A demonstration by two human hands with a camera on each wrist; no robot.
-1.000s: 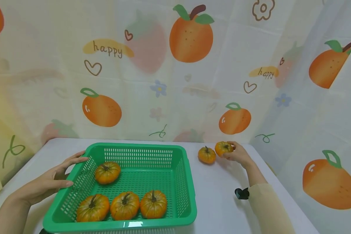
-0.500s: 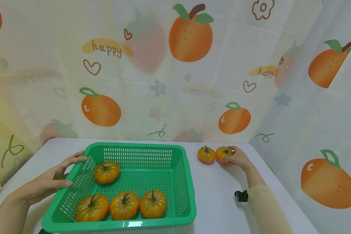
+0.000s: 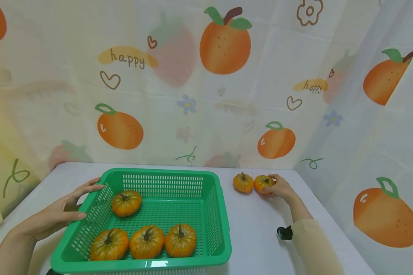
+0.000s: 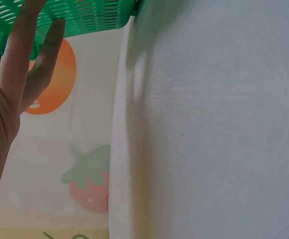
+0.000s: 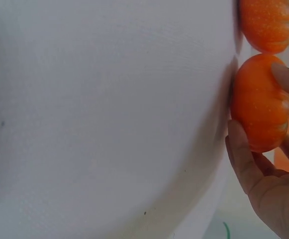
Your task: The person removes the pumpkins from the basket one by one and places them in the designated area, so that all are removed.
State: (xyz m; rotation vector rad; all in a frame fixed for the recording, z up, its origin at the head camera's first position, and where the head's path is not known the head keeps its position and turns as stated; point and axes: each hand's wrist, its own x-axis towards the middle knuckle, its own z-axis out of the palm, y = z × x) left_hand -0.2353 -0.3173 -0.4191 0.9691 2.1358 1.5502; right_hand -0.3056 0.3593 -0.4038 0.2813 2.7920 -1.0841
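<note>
"Green plastic basket [image 3: 189, 261], on the left and middle of the white table [image 3: 254, 229]. Contents?"

"Four pumpkins: a far-left pumpkin [image 3: 126, 204], and a near row of three [image 3: 147, 243] along the front wall."

"Condition of the left hand [image 3: 53, 214]?"

"Fingers spread and mostly straight, touching the basket's left rim and outer side; thumb laid on the rim."

"And the right hand [image 3: 283, 188]?"

"Fingers and thumb bent round the gripped pumpkin [image 3: 261, 184], at the table's far right. It sits at table level; whether its full weight rests there, I cannot tell. The hand covers part of its right side."

"Obstructions?"

"A neighbouring pumpkin [image 3: 243, 183] stands close against it, on the basket side. Further left, the basket's right wall rises between this pair and the other four. A small dark object [image 3: 284, 232] shows beside the beige sleeve [image 3: 314, 244]. Behind the table hangs a cloth [image 3: 206, 118] printed with oranges."
</note>
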